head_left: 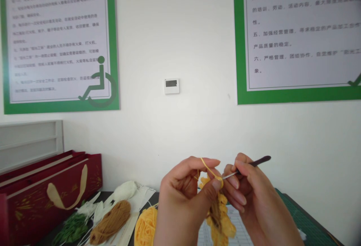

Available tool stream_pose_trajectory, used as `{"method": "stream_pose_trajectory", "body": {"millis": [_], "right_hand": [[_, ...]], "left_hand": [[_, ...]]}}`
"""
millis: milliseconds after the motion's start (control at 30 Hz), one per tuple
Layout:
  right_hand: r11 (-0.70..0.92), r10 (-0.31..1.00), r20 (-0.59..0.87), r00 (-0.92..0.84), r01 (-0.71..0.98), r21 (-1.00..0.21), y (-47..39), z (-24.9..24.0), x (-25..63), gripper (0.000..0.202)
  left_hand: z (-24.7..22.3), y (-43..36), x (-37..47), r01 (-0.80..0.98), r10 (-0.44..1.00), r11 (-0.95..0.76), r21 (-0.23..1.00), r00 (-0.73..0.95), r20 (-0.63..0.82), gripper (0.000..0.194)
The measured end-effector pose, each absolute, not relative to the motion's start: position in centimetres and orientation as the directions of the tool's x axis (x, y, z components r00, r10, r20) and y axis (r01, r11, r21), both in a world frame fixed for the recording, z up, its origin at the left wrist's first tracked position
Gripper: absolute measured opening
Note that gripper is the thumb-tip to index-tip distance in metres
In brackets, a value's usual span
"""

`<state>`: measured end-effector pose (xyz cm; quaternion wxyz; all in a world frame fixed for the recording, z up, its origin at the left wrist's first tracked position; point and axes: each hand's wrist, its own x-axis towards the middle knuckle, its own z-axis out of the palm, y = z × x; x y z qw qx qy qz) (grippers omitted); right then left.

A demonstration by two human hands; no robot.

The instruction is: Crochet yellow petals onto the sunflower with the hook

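Observation:
My left hand pinches a yellow crocheted piece between thumb and fingers, and a strand of yellow yarn runs over its raised index finger. The piece hangs down below the hands, with a bumpy edge and a brownish strip along its middle. In my right hand is a crochet hook with a dark handle, gripped between thumb and fingers. Its metal shaft points left, and the tip meets the yellow stitches by my left thumb. Left of my left wrist sits a ball of yellow yarn.
Brown yarn, green yarn and white yarn lie on the table at left, beside dark red gift bags. Printed paper lies under my hands, and a green cutting mat at right. A white wall stands behind.

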<state>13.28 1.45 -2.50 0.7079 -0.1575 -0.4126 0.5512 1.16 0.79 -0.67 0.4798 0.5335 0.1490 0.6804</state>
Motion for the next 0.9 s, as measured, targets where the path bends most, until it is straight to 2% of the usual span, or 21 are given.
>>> {"method": "stream_pose_trajectory", "body": {"millis": [167, 400, 567, 800, 900], "right_hand": [[0.393, 0.906, 0.407, 0.117, -0.590, -0.705, 1.3, -2.2, 13.9, 0.038], [0.499, 0.866, 0.403, 0.297, -0.447, -0.742, 0.4, -1.9, 14.5, 0.039], [0.568, 0.805, 0.438, 0.401, -0.305, -0.764, 0.0, -2.3, 14.9, 0.036], [0.644, 0.680, 0.548, 0.488, -0.039, -0.764, -0.2, -2.8, 14.7, 0.037], [0.654, 0.689, 0.542, 0.481, -0.089, -0.752, -0.2, -2.7, 14.6, 0.037]], "left_hand": [[-0.8, 0.8, 1.4, -0.424, 0.798, -0.546, 0.722, -0.002, 0.603, 0.023], [-1.1, 0.7, 2.0, -0.340, 0.753, -0.622, 0.705, -0.013, 0.658, 0.022], [-1.2, 0.8, 2.3, -0.305, 0.695, -0.680, 0.667, 0.023, 0.719, 0.022], [-1.0, 0.7, 2.2, -0.232, 0.694, -0.684, 0.692, 0.086, 0.715, 0.022], [-0.9, 0.6, 2.1, -0.219, 0.694, -0.684, 0.696, 0.096, 0.713, 0.022]]}}
